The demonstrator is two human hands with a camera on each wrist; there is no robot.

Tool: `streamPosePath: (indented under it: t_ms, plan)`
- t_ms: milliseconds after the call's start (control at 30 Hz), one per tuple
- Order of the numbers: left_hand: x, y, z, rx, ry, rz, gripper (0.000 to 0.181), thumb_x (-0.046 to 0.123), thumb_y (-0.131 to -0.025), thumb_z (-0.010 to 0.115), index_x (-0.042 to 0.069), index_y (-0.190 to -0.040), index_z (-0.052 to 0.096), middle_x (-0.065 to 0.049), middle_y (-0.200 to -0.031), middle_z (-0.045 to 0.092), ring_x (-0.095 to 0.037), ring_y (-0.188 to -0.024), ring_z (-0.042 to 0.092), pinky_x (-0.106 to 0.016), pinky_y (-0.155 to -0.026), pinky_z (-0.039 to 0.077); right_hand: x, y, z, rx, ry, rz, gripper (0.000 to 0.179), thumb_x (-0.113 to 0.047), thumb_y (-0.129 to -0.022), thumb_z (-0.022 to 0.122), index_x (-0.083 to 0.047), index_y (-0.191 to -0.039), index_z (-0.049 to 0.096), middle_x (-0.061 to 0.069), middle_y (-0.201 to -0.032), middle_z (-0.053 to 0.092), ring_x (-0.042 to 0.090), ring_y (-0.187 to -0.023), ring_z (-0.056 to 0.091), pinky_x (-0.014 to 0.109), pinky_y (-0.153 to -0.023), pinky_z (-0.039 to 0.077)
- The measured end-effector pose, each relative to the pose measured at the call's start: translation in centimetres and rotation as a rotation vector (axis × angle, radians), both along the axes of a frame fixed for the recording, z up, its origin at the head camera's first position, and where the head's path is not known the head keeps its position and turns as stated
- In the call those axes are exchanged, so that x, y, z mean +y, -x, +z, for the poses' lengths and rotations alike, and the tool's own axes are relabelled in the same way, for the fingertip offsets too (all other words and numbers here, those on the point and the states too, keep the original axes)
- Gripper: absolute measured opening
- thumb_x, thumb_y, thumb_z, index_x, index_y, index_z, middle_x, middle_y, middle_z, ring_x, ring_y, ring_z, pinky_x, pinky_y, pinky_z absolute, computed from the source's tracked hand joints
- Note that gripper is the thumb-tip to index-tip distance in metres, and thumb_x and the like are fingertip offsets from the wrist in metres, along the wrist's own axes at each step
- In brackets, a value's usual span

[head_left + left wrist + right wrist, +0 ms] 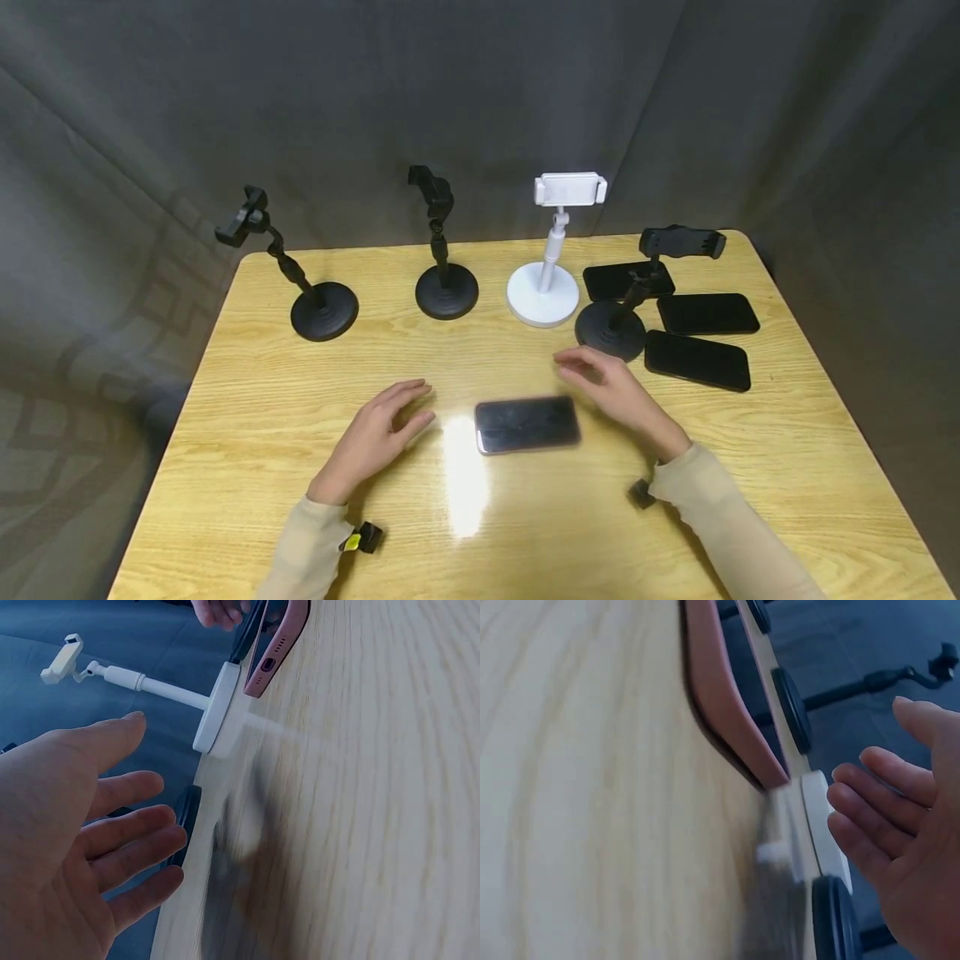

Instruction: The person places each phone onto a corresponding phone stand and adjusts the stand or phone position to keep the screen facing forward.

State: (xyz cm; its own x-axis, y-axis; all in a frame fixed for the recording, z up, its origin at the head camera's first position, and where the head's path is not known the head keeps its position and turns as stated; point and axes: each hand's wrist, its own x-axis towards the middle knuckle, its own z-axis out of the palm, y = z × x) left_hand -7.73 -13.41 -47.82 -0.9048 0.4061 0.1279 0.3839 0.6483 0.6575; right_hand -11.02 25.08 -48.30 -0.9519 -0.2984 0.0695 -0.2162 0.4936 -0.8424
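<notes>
Dark-screened phone (527,424) — left hand (371,438), right hand (617,392) near

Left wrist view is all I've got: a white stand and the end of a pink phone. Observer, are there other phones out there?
Observer: Yes, the head view shows three more phones beside and behind the rightmost black stand.
Operator: How many stands altogether?
Observer: Four: three black stands and the white stand.
Operator: Is either hand touching the pink phone?
Observer: No, in the head view the pink phone sits between the left hand and right hand, apart from both.
</notes>
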Motion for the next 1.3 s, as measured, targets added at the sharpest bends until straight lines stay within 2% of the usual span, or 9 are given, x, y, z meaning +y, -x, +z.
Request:
streamPosePath:
  t_ms: [133, 333, 533, 867, 1000, 1300]
  plan:
    - [0.2, -0.1, -0.1, 0.0, -0.005, -0.009, 0.045, 0.03, -0.099, 0.071, 0.006, -0.137, 0.066, -0.012, -0.143, 0.062, -0.034, -0.133, 0.058, -0.052, -0.113, 0.046, -1.1, 0.0, -0.4, 0.037, -0.031, 0.064, 0.031, -0.02, -0.1, 0.07, -0.005, -0.128, 0.07, 0.008, -0.127, 0.071, 0.025, -0.118, 0.066, 0.042, -0.106, 0.052]
    - [0.4, -0.1, -0.2, -0.007, -0.011, -0.014, 0.045, 0.03, -0.099, 0.071, 0.006, -0.137, 0.066, -0.011, -0.143, 0.062, -0.032, -0.134, 0.058, -0.051, -0.113, 0.046, -2.3, -0.4, -0.7, 0.043, -0.056, 0.135, 0.035, -0.023, -0.099, 0.07, -0.005, -0.13, 0.068, 0.009, -0.13, 0.069, 0.028, -0.123, 0.063, 0.051, -0.109, 0.05]
    - [0.6, 0.1, -0.2, -0.021, -0.012, -0.029, 0.046, 0.032, -0.1, 0.07, 0.007, -0.138, 0.065, -0.011, -0.142, 0.063, -0.031, -0.134, 0.058, -0.05, -0.113, 0.047, -3.4, -0.7, -0.6, 0.027, -0.096, 0.19, 0.043, -0.029, -0.097, 0.073, -0.006, -0.133, 0.067, 0.008, -0.131, 0.068, 0.027, -0.123, 0.063, 0.05, -0.107, 0.051]
    - [0.9, 0.0, -0.1, -0.009, -0.026, -0.029, 0.044, 0.03, -0.099, 0.071, 0.006, -0.136, 0.067, -0.011, -0.141, 0.064, -0.031, -0.132, 0.059, -0.05, -0.111, 0.048, -5.8, -1.2, -0.8, 0.154, -0.325, 0.296, 0.076, -0.054, -0.084, 0.081, -0.005, -0.139, 0.062, 0.01, -0.134, 0.063, 0.027, -0.123, 0.06, 0.047, -0.107, 0.051]
    - [1.1, 0.0, -0.3, 0.015, -0.041, -0.03, 0.042, 0.029, -0.099, 0.072, 0.007, -0.134, 0.068, -0.01, -0.138, 0.066, -0.029, -0.13, 0.061, -0.047, -0.111, 0.049, -6.4, -1.6, -0.8, 0.143, -0.386, 0.325, 0.09, -0.063, -0.077, 0.083, -0.009, -0.145, 0.058, 0.009, -0.14, 0.058, 0.026, -0.126, 0.056, 0.048, -0.108, 0.049]
    - [1.5, 0.1, -0.7, 0.041, -0.061, -0.041, 0.041, 0.03, -0.099, 0.071, 0.007, -0.133, 0.069, -0.009, -0.136, 0.067, -0.028, -0.128, 0.063, -0.046, -0.11, 0.05, -7.6, -2.3, -0.6, 0.113, -0.47, 0.343, 0.103, -0.063, -0.07, 0.088, -0.012, -0.152, 0.051, 0.009, -0.143, 0.051, 0.027, -0.126, 0.051, 0.048, -0.101, 0.051]
